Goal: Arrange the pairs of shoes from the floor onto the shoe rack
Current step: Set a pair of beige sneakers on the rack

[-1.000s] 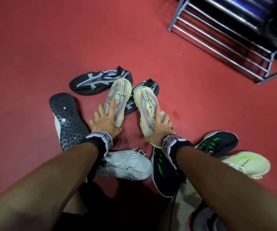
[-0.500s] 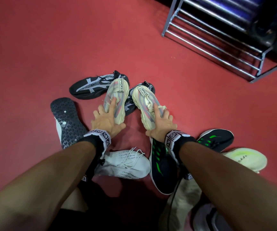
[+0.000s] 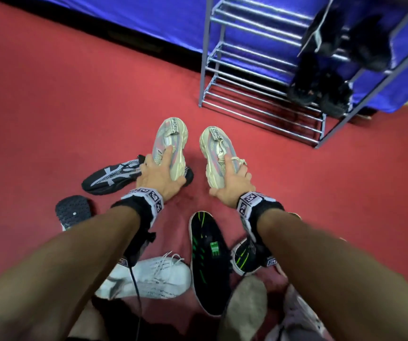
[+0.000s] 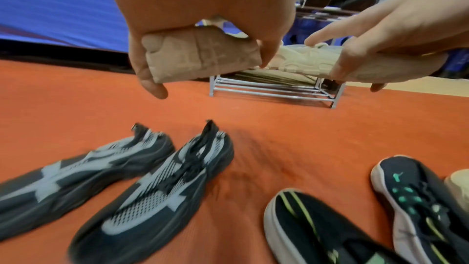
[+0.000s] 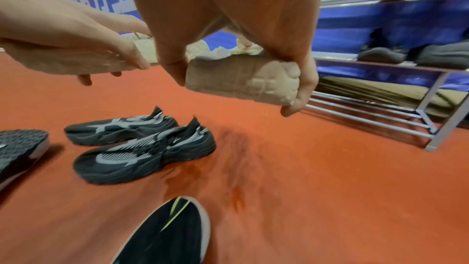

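We grip one beige shoe [image 3: 171, 148] in our left hand [image 3: 160, 175] and its mate [image 3: 216, 156] in our right hand [image 3: 233, 185], both lifted above the floor [image 3: 345, 205]. The shoe rack [image 3: 259, 77] ahead carries dark shoes [image 3: 320, 89] on its right side.

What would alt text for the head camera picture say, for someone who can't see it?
Seen from above, the left hand and right hand each hold one beige sneaker of a pair, the left sneaker and right sneaker, above a red floor. Ahead stands a metal shoe rack holding dark shoes; other sneakers lie below the arms.
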The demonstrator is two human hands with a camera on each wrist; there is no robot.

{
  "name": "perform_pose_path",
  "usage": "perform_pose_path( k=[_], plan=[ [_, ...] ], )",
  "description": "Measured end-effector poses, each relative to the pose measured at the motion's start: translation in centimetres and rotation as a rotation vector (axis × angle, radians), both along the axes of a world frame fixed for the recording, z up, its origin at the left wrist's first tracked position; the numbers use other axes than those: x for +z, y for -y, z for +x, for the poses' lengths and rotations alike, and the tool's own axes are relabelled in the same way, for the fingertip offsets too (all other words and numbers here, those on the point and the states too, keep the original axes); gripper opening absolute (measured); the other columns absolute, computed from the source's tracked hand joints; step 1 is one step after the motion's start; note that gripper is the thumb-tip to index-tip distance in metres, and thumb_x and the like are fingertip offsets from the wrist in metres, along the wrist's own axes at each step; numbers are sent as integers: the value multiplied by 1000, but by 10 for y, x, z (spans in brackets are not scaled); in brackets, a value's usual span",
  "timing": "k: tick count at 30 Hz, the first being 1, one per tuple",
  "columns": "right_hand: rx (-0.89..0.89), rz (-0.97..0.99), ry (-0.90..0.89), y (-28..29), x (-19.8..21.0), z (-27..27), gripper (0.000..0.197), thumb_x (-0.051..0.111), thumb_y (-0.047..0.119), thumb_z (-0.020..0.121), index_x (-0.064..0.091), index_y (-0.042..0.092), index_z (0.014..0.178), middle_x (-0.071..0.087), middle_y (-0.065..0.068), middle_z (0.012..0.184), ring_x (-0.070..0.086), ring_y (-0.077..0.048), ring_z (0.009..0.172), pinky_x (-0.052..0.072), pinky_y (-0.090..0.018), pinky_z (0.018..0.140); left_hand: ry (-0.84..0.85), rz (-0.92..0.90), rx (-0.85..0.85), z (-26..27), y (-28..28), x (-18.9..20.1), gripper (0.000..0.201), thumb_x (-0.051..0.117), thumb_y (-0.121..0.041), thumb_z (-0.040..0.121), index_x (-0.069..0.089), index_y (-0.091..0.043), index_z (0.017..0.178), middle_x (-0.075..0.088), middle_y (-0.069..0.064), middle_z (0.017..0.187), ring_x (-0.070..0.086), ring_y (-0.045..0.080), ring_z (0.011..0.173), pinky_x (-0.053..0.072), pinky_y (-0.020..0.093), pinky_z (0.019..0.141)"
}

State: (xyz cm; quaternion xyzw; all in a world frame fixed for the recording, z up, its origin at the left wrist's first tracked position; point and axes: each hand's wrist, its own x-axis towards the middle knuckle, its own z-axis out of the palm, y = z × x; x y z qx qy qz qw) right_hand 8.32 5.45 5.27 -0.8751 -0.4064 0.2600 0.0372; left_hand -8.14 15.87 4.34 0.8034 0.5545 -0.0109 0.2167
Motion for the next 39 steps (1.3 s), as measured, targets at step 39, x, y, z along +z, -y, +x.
perform_pose_path(
  k=[39],
  plan=[
    [-381,301,32,-174,28,248,81,60,55,83,20,42,151,19,-13,155,38,-40,126,40,-45,98,-35,85,-368,315,-214,32,79,51,-59,88,6,-43,151,19,17,151,28,43,135,37,54,101]
  ],
)
